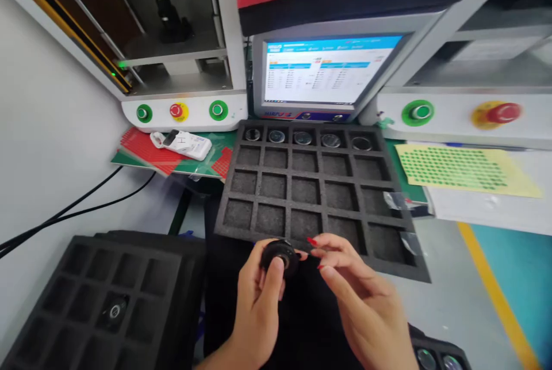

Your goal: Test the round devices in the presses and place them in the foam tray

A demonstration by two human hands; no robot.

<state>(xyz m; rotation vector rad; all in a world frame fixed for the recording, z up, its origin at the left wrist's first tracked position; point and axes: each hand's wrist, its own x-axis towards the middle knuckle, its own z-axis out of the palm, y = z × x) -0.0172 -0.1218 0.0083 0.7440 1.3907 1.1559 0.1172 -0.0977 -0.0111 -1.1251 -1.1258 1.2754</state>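
My left hand [260, 304] is closed around a round black part with a metallic centre [271, 250]; the thumb presses on its face. I cannot tell exactly what kind of part it is. Just right of it is my right hand [364, 286], fingers bent and slightly apart, with nothing visible between them. Beyond both hands lies a black foam tray [288, 206], its back row of pockets holding several round glass-like discs [303, 138]. At the lower left, another black foam tray [149, 315] holds one small dark part with a ring-shaped centre [114, 311].
A monitor [323, 71] stands behind the tray, between two machines with green buttons [218, 110] and red stop buttons [504, 113]. A white handheld device [187, 144] lies on red sticker sheets [144, 148]. Green-dot stickers [466, 168] lie right. More discs [426, 358] sit lower right.
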